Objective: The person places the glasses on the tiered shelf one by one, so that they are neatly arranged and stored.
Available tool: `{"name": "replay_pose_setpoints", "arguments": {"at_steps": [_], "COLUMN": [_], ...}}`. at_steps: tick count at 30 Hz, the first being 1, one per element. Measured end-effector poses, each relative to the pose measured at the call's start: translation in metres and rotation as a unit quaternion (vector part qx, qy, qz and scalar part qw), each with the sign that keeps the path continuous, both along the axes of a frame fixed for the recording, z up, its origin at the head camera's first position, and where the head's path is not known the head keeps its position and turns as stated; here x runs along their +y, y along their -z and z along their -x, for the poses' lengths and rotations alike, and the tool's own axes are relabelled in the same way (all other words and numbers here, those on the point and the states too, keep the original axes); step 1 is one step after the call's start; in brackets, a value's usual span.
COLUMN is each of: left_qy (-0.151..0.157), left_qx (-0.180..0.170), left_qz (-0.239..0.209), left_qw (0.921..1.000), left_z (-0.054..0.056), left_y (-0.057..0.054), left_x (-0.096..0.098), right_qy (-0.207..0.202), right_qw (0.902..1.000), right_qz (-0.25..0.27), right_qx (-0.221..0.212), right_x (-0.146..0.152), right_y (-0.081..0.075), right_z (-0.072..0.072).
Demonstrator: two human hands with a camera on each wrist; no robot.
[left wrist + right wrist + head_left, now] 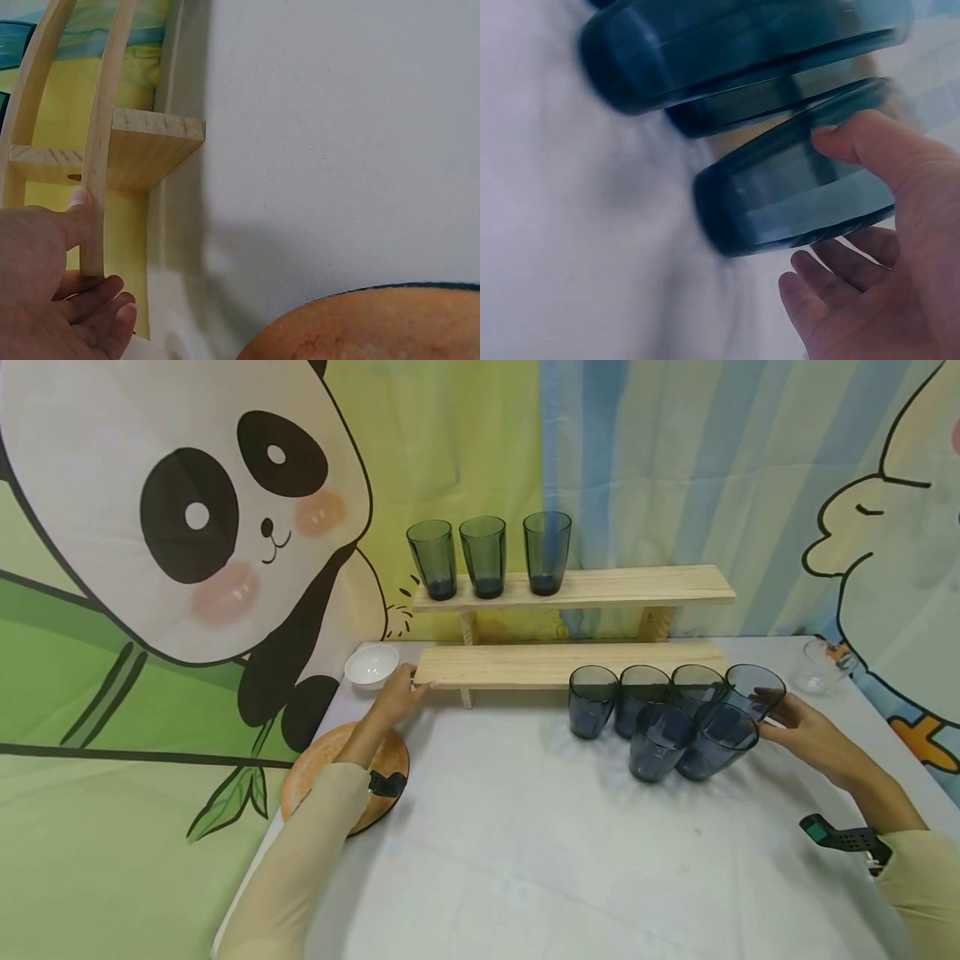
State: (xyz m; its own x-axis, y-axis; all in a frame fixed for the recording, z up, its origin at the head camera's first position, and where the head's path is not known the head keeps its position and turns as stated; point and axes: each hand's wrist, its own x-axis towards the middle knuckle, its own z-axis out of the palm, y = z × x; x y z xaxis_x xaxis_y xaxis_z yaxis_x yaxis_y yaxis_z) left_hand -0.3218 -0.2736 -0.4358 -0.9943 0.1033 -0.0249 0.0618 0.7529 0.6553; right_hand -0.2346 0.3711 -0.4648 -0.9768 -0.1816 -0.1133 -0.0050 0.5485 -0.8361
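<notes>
At the left end of a two-tier wooden shelf (517,667), my left hand (393,697) pinches the lower board, thumb above and fingers beneath in the left wrist view. My right hand (813,739) holds the rightmost dark blue glass (752,687). In the right wrist view the thumb lies on the wall of this glass (787,191) and the fingers curve around its other side. Several more blue glasses (592,702) stand close together before the lower board's right half. Three green-tinted glasses (483,556) stand on the upper board (645,585), toward its left end.
A white bowl (372,667) sits beside the shelf's left end. Nearer lies a round orange-brown plate or mat (390,752), partly under my left forearm. A clear glass vessel (817,668) stands at the back right. Printed curtains hang behind the white table (525,843).
</notes>
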Motion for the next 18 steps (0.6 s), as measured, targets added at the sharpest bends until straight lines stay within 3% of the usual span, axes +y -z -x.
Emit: {"name": "replay_pose_setpoints", "arguments": {"at_steps": [11,18], "left_qy": [0.000,-0.002], "left_qx": [0.001,-0.005], "left_qz": [0.002,-0.003], "left_qw": [1.0000,1.0000], "left_z": [0.003,0.003], "left_y": [0.003,0.003], "left_x": [0.000,-0.002], "right_qy": [0.037,0.057], "right_qw": [0.9982,0.9971], "right_qz": [-0.032,-0.017], "right_qx": [0.036,0.046], "right_x": [-0.010,-0.013], "right_y": [0.016,0.020], "right_z": [0.005,0.004]}}
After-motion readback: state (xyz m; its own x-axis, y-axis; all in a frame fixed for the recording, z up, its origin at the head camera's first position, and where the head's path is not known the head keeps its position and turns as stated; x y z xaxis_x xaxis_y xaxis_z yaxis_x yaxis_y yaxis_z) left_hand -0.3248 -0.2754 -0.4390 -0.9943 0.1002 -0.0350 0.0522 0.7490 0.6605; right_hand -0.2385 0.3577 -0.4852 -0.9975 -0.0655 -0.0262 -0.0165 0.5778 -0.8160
